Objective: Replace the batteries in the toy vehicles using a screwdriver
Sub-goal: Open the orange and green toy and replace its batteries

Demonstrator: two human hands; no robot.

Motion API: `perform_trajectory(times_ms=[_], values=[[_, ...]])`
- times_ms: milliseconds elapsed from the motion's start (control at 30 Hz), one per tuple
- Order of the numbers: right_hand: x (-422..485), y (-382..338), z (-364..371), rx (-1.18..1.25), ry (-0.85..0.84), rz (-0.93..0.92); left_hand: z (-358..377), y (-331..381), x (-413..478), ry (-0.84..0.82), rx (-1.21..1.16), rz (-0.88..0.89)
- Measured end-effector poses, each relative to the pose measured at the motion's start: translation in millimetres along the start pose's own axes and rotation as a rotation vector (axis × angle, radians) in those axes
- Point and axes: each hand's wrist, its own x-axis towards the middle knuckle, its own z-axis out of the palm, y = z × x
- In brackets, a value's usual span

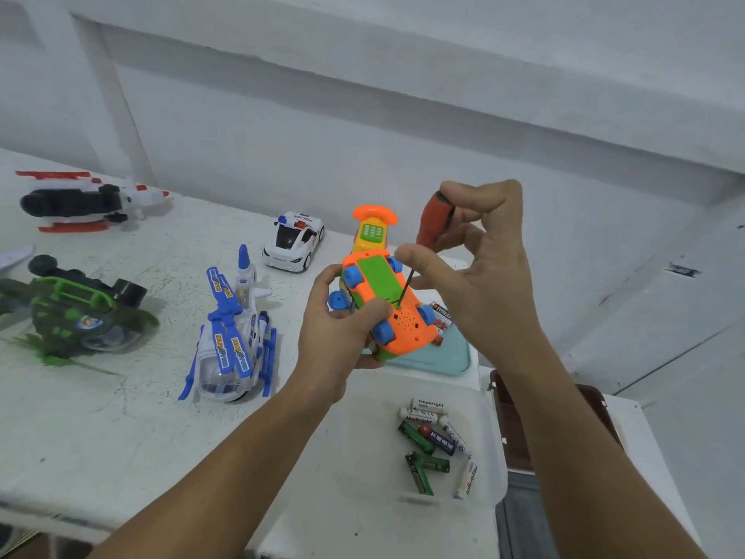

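Over the white-painted table [100, 429], centre-right, your left hand [342, 336] grips the upside-down orange-and-green plastic toy car w/ blue wheels [379, 276]. Your right hand [483, 268] pinches the orange-handled screwdriver [435, 219], tip at the green batt cover's near edge. Loose AA batts [431, 441] lie in the clear plastic tray [494, 470], near-right.

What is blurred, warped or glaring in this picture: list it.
Head view: the wide-angle lens bows the wall ledges; the green helicopter near the frame edge is smeared; the screwdriver and orange toy are sharp; light is soft, shadows faint, no harsh glare.
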Motion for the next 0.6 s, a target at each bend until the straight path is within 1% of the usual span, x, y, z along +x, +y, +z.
perform_trajectory(times_ms=[133,367,600], values=[[1.5,1.5,-3.1,-0.037,0.017,0.014,0.0,-2.0,-1.2,-0.009,0.005,-0.007],[-2.1,1.1,-5.2,0.104,-0.009,0.078,0.6,-1.4,1.1,-0.035,-0.005,-0.021],[6.1,-1.3,-10.4,0.086,-0.037,0.065,1.2,2.9,1.8,-0.07,-0.022,-0.017]])
